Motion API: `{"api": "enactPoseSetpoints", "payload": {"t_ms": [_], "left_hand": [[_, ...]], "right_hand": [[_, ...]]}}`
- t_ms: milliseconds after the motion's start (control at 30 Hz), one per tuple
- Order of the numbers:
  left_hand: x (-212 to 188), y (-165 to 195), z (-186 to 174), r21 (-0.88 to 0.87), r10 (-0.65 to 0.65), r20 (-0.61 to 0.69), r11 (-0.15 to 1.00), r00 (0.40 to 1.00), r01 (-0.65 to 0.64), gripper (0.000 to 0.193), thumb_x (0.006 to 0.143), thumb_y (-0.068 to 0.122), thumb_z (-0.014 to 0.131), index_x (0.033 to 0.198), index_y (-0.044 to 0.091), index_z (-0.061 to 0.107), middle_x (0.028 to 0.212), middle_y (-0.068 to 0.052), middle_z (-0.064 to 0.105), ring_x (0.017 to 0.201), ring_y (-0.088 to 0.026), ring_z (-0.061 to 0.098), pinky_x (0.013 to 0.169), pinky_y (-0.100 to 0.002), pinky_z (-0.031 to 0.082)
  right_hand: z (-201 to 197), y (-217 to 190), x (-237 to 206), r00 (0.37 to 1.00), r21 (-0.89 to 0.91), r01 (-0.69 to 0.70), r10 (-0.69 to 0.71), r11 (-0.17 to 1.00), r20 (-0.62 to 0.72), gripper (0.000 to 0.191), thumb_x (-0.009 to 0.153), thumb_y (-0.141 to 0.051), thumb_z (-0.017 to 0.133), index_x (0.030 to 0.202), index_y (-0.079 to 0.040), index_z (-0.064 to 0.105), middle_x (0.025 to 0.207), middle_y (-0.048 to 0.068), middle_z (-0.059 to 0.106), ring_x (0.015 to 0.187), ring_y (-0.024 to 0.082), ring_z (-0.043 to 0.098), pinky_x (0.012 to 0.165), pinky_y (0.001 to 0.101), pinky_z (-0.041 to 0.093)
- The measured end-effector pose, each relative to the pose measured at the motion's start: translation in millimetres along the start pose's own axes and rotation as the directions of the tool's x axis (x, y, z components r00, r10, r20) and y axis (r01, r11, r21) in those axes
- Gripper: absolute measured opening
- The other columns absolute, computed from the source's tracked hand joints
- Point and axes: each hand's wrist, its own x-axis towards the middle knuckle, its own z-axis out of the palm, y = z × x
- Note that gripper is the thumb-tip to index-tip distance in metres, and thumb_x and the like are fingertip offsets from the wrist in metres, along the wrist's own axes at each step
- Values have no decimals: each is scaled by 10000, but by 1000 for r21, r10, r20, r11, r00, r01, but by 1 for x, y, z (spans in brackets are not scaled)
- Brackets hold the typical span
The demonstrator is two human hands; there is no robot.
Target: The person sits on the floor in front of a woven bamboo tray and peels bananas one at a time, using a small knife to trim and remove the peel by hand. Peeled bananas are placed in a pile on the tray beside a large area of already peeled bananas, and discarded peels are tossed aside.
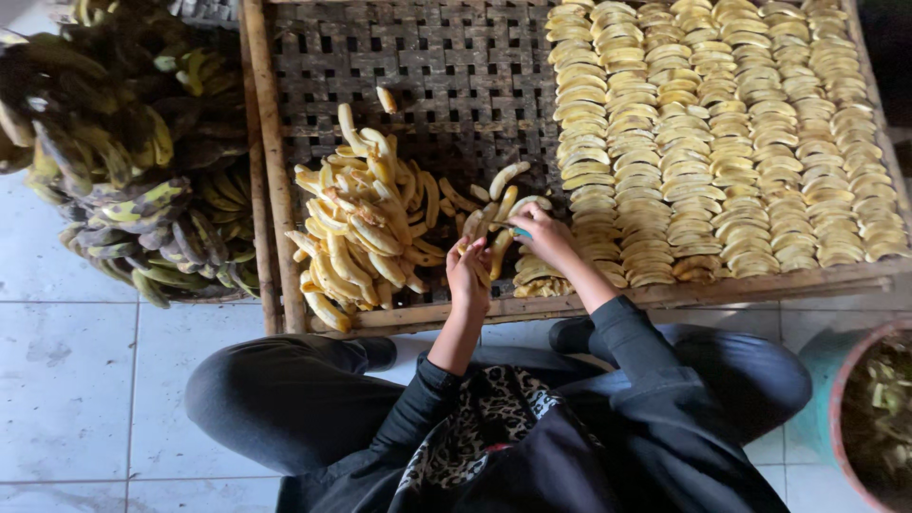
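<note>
Left hand [467,274] closed around a peeled banana [472,228], grip tight on its lower end, just right of the loose heap of peeled bananas [366,233]. Right hand [541,233] pinched narrow on a small teal-handled tool [522,232], blade not discernible, touching the same banana's far side. Both hands over the woven slat tray [446,76], with the heap at its middle. Neat rows of flattened banana slices [722,133] well right of the heap. Unpeeled dark-green bunches [123,161] left of the heap, beyond the tray's wooden rail. Round tub of peelings [879,418] far right, on the tiled floor [66,380].
</note>
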Motion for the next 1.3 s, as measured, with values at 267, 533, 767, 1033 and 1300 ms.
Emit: {"api": "enactPoseSetpoints", "payload": {"t_ms": [267,533,767,1033,1300], "left_hand": [[-7,2,-3,9,-18,-48,1000,999,19,379,948,19,607,1301,96,493,1078,-121,708,854,-199,669,775,-310,552],[-23,-18,-1,65,96,184,992,978,-110,374,1092,269,454,1408,73,416,1436,-97,593,1292,-191,578,1127,-341,426],[-51,-35,8,460,125,282,852,951,-249,599,1005,189,600,1524,137,305,1462,-103,457,1298,-237,440,1058,-376,375],[-55,-31,6,729,253,628,-520,736,-444,600,830,198,727,1347,1,494,1168,-193,600,1106,-395,580,926,-468,469],[-41,-49,1,528,106,586,-803,804,-278,548,880,151,643,1408,91,506,1109,-100,605,1066,-262,616,870,-386,506]], "right_hand": [[-19,28,30,992,137,-124,123,983,14,219,975,-221,788,1035,-37,687,927,91,684,779,198,662,679,344,550],[-30,-28,8,889,541,-457,335,706,313,270,909,-328,780,1021,-95,703,707,-7,629,455,62,479,391,249,402],[-10,5,-28,791,409,-546,290,731,538,232,886,-326,802,979,-122,743,730,-13,654,555,76,523,501,259,411],[-38,76,-34,894,304,-366,241,879,379,188,916,-225,735,1023,-71,735,834,55,722,729,144,646,677,347,541],[-13,56,-58,960,180,-250,220,951,171,187,836,-165,791,996,-80,747,850,147,694,781,275,677,736,404,524]]}}
